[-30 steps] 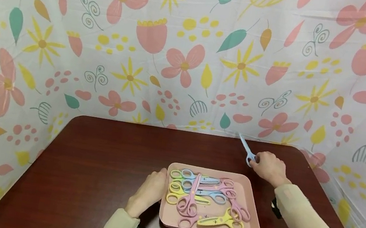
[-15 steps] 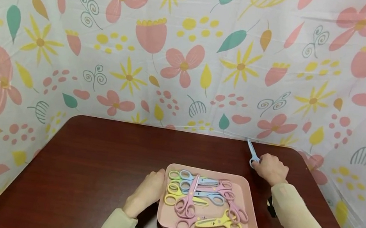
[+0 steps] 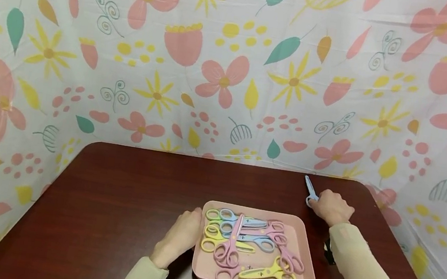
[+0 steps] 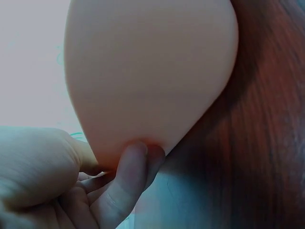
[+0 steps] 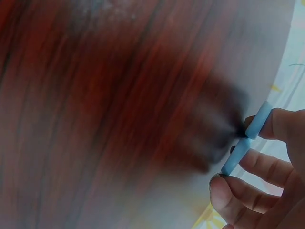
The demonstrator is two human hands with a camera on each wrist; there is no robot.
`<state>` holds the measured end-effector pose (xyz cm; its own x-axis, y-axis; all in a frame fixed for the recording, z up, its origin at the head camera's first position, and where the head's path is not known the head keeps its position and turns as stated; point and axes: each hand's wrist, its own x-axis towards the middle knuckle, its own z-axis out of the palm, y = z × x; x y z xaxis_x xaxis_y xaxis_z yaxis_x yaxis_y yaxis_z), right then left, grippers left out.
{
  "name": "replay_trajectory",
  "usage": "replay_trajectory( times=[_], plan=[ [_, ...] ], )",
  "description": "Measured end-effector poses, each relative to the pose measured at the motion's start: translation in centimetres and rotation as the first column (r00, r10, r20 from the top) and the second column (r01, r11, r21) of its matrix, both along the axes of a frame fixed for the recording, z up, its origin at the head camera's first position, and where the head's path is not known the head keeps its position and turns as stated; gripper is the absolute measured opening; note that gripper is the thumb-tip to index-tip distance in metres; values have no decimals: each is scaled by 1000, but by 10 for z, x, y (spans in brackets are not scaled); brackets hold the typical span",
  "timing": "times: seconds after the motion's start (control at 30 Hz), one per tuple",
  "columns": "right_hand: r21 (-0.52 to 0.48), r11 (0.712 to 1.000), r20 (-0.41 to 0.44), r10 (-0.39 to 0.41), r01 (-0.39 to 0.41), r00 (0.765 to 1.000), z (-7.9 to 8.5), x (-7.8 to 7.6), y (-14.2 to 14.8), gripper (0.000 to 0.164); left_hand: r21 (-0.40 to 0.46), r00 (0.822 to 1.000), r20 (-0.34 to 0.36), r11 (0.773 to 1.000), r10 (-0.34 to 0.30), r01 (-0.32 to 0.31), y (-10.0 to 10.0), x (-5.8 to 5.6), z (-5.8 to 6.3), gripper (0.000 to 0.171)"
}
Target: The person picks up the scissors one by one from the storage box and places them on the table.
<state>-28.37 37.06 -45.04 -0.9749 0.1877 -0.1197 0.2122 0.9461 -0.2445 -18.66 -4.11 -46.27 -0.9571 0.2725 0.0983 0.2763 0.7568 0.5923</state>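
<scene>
Near the far right corner of the dark table (image 3: 132, 198), the right hand (image 3: 332, 208) has thumb and fingers clamped on the handle of a lone pair of blue scissors (image 3: 309, 187), with the blade pointing towards the far edge; taking it by the handle probably keeps the fingers off the blade. Whether it touches the table I cannot tell. Nearer the person and apart from it sits the pink tray (image 3: 300, 237), whose wall seems meant to keep the heap of scissors (image 3: 252, 238) together, pink, yellow, blue and green overlapping. The left hand (image 3: 180, 233) pinches the tray's left side, its fingers pressed to the wall, presumably to steady it
</scene>
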Motion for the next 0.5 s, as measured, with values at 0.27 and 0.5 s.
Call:
replay_trajectory(
  times=[0.27, 0.5],
  plan=[
    [8, 1000, 1, -15, 15, 1000, 1, -3, -5, 42, 27, 999, 18, 999, -28, 27, -2, -1, 1, 23],
    [-13, 1000, 42, -16, 16, 999, 4, -2, -10, 46, 62, 998, 42, 997, -38, 35, -6, -3, 5, 23]
  ],
)
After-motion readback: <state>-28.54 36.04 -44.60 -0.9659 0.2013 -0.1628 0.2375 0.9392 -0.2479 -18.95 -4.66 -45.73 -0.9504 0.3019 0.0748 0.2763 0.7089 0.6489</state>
